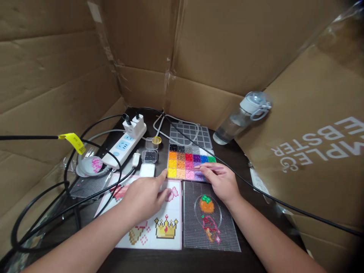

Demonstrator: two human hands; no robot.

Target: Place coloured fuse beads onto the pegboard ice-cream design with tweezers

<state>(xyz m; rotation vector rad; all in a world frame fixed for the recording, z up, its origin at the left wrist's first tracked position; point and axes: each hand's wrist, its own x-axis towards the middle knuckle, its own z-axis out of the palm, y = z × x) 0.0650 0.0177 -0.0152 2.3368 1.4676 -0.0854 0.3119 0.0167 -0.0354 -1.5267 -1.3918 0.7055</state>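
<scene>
My right hand pinches thin tweezers whose tips reach into the purple and pink cells of a sorted bead tray. Just below that hand lies a clear pegboard carrying an orange bead fruit and a pink bead figure. My left hand rests palm down on a pattern sheet printed with pixel pictures, a yellow crown among them. Its fingers are loosely spread, the fingertips close to the tray's left edge, and nothing is in it.
A white power strip with plugged chargers and black cables fills the left. Small bead boxes, the tray's clear lid, a spare pegboard and a dish lie nearby. A water bottle leans against the cardboard walls.
</scene>
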